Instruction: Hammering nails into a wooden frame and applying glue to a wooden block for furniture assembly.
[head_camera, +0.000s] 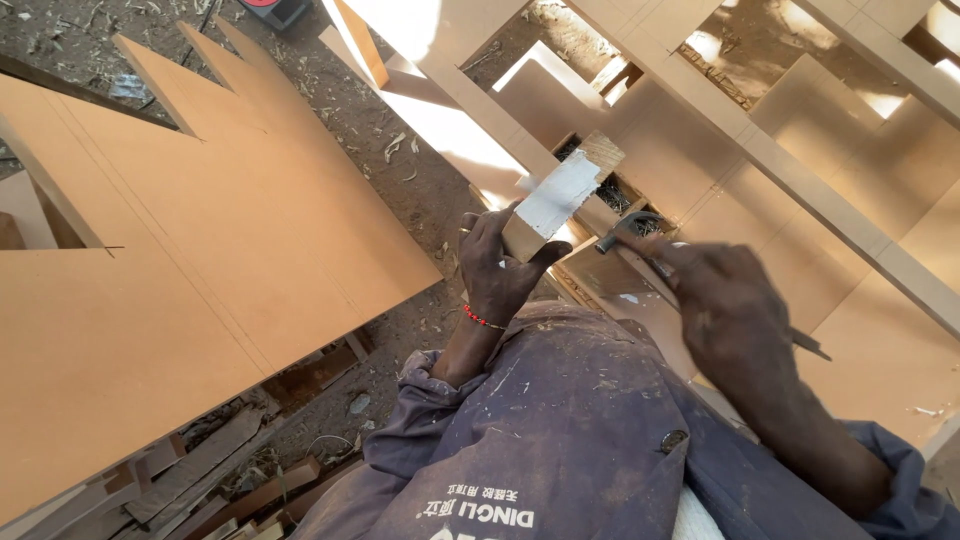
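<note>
A red and black object (272, 10) is seen at the top edge, well left of the block, cut off by the frame; its kind cannot be told. White printing is seen on the dusty purple shirt (560, 440) below the block, at the bottom edge. The block (560, 197), a short length of wood with one white-painted face, is gripped at its lower end by the left hand (497, 265), fingers wrapped on one side and thumb pressed against the other; a red bead bracelet (483, 319) is worn on that wrist. The block is held tilted, its upper end raised over a dark gap in the frame (780, 160) of pale fibreboard strips and panels. Just right of the block, a hammer (630, 228) with a dark metal head is held by the right hand (725, 305), closed around the handle and blurred. Left of the block, a large board (190, 260) with a saw-tooth edge is laid over the littered ground (420, 190).
</note>
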